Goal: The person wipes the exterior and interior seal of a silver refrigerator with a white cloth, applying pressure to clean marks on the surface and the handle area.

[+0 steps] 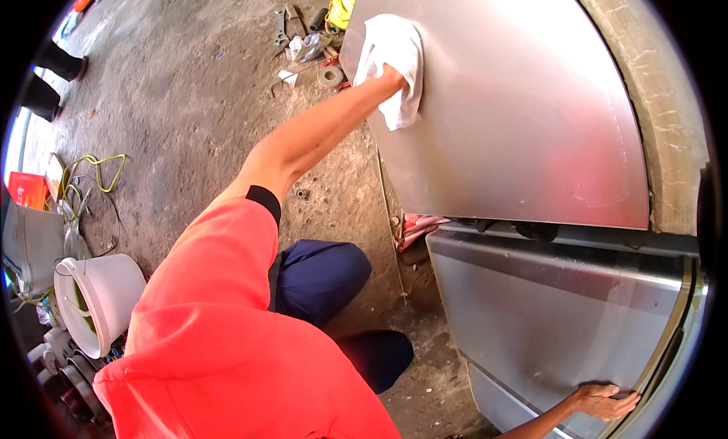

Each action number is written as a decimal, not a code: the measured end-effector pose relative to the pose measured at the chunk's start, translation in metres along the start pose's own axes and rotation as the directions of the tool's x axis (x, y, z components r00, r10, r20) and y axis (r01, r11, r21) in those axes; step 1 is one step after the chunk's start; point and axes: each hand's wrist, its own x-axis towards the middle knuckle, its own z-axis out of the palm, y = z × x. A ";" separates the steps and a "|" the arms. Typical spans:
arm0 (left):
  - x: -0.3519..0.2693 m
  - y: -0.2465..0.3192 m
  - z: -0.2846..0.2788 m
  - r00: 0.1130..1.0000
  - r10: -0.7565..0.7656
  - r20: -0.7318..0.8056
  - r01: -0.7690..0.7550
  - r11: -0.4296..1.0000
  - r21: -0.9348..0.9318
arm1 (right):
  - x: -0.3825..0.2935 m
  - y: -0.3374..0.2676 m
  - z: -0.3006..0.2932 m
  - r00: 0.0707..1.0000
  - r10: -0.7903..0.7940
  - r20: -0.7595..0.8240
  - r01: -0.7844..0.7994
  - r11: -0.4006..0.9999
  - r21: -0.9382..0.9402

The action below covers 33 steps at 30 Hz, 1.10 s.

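Note:
A white cloth drapes over most of my left hand, which holds it against a large brushed-metal panel. Only the wrist and the back edge of that hand show; its fingers are hidden in the cloth. My right hand lies at the lower right with nothing in it, its fingers reaching to the edge strip of a second metal panel. A dark gap separates the two panels. Below the second one is a narrower metal panel.
Rough concrete floor lies to the left. A wrench, a tape roll and a thin rod lie on it. A tipped white bucket and yellow cord are at left. Another person's dark-trousered legs stand farther off.

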 end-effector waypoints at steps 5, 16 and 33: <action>0.015 -0.008 -0.005 0.999 -0.036 0.039 0.035 0.999 0.039 | 0.000 0.000 0.001 1.000 0.005 0.000 -0.005 0.999 -0.036; 0.051 -0.044 0.013 0.987 -0.132 -0.092 0.119 0.983 -0.136 | 0.001 0.001 0.002 1.000 0.029 0.008 -0.029 0.999 -0.023; -0.007 -0.001 0.123 0.937 -0.322 0.135 0.302 0.941 0.151 | -0.001 0.002 0.008 0.998 0.056 0.012 -0.056 0.998 0.007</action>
